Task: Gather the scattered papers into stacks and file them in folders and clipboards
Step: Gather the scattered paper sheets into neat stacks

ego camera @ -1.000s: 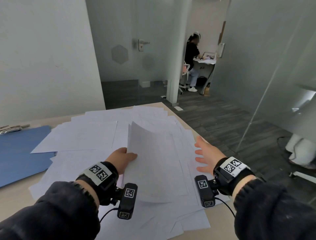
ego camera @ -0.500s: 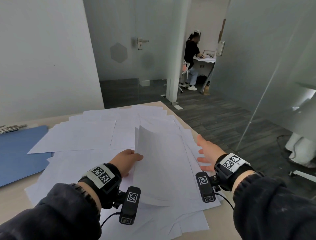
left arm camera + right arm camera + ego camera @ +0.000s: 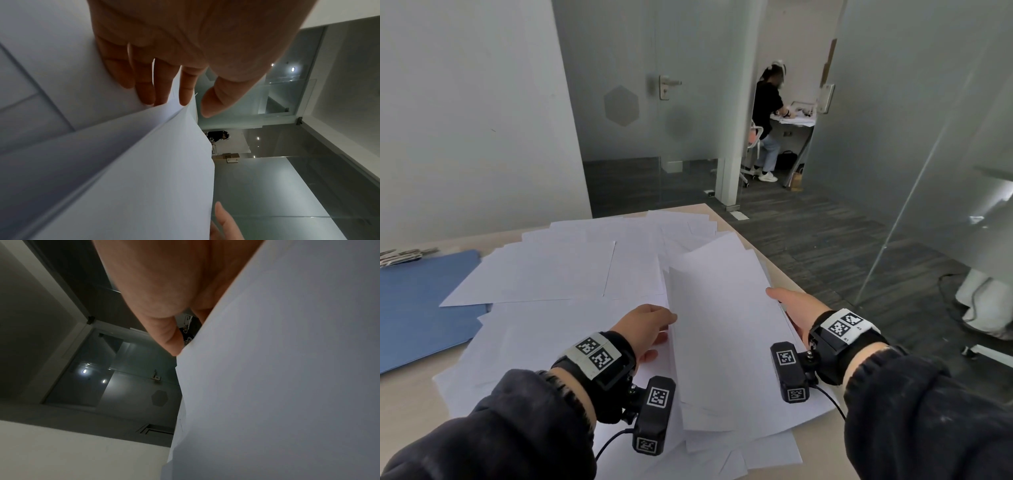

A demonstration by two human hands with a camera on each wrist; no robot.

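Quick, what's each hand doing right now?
Left hand: open, straight fingers against the lifted sheets.
Right hand: fingers hidden behind sheets; cannot tell.

Your left grip (image 3: 645,329) sits at the left edge of the lifted sheets (image 3: 722,325), fingers (image 3: 144,84) straight against them and thumb (image 3: 213,100) clear. Your right grip (image 3: 796,308) stands at their right edge with its thumb straight and its fingers hidden behind. Both forearms extend forward.
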